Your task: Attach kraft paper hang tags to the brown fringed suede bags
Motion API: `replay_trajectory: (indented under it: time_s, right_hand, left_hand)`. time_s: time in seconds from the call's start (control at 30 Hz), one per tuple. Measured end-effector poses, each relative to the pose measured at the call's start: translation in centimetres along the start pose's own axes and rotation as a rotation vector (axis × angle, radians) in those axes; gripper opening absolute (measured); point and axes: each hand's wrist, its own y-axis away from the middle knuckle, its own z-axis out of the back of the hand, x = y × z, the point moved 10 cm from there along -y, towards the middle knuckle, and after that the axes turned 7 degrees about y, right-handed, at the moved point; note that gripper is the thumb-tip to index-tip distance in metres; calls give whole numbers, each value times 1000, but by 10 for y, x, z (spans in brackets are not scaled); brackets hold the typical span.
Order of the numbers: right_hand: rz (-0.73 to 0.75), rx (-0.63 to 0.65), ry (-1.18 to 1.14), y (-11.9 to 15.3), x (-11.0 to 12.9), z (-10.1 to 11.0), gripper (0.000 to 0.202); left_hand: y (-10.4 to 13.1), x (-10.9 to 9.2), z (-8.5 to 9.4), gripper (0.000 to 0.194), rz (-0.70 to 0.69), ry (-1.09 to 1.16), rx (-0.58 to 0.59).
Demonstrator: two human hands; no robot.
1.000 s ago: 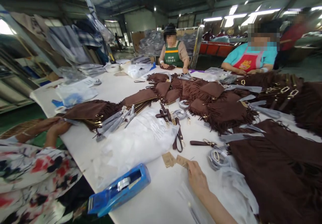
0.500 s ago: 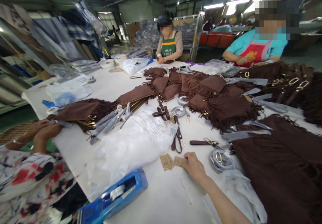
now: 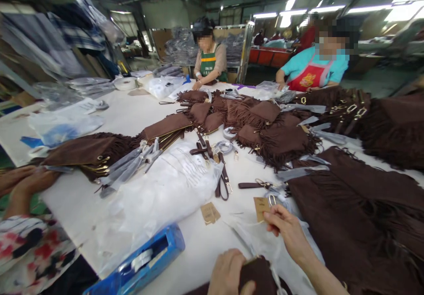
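Observation:
My right hand (image 3: 287,231) pinches a small brown paper tag (image 3: 261,207) and holds it up just above the white table (image 3: 132,118). At the bottom edge my left hand (image 3: 228,274) grips a brown suede bag (image 3: 259,275), partly cut off by the frame. A second paper tag (image 3: 210,213) lies flat on the table to the left of my right hand. A clear plastic bag (image 3: 251,237) lies between my two hands.
A blue tape dispenser (image 3: 139,262) sits at the near left edge. A heap of clear bags (image 3: 162,189), loose brown straps (image 3: 222,181) and fringed brown bags (image 3: 265,127) cover the table. A co-worker's hands (image 3: 23,184) rest at the left; two other workers sit at the far end.
My right hand has picked one paper tag off the table and carried it right. My left hand has come into view holding a brown bag. The view has shifted right.

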Motion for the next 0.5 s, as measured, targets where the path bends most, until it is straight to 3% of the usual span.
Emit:
replay_trajectory:
  time_s: [0.1,0.17,0.23,0.3,0.4,0.5]
  right_hand:
    - [-38,-23,-238,26,5,12,32]
    - [-72,-24,-396,40,8,12,34]
    - [-87,-31,-489,52,11,12,36]
    - [-88,-69,-558,61,12,18,37]
    - [-105,-179,-646,73,3,33,39]
    - [-168,-279,-715,86,-24,46,41]
  left_hand:
    - [-23,-24,35,48,2,25,-263]
    - [-42,-47,40,56,3,53,-275]
    - [-57,-66,31,44,0,86,-205]
    - [-64,-68,13,25,52,240,-92]
    - [-56,-51,-19,15,189,591,68]
    - [-37,-33,-31,20,236,703,104]
